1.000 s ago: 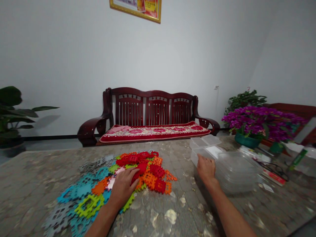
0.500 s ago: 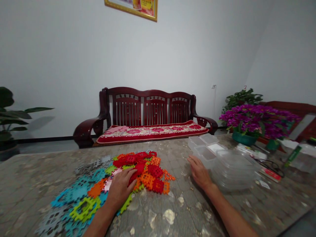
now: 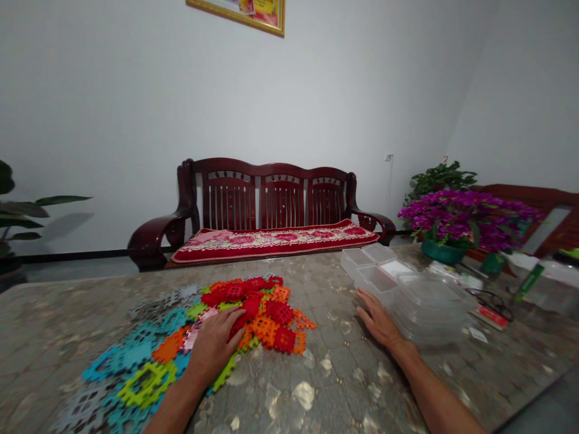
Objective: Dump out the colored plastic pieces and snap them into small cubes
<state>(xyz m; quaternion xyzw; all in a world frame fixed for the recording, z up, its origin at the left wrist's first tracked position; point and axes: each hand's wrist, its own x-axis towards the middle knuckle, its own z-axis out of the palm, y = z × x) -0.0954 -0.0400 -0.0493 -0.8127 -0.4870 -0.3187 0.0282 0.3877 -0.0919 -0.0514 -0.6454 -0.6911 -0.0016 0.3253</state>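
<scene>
A heap of flat interlocking plastic pieces (image 3: 181, 337) in red, orange, green, blue and grey lies on the marbled table (image 3: 316, 386). My left hand (image 3: 212, 346) rests flat on the heap, fingers spread over red pieces (image 3: 253, 301). My right hand (image 3: 380, 322) lies flat and open on the bare tabletop, touching or nearly touching a stack of clear plastic lids (image 3: 429, 307). Small clear boxes (image 3: 368, 268) stand just beyond it.
A potted purple flower (image 3: 461, 223) stands at the table's right, with glasses (image 3: 491, 298), a red item and packets near it. A dark wooden bench (image 3: 266, 211) with a red cushion stands behind the table. A leafy plant (image 3: 18, 211) is at far left.
My right hand has drawn back from the clear boxes and settled flat on the table beside the lids. My left hand stays on the pieces. The view has shifted slightly.
</scene>
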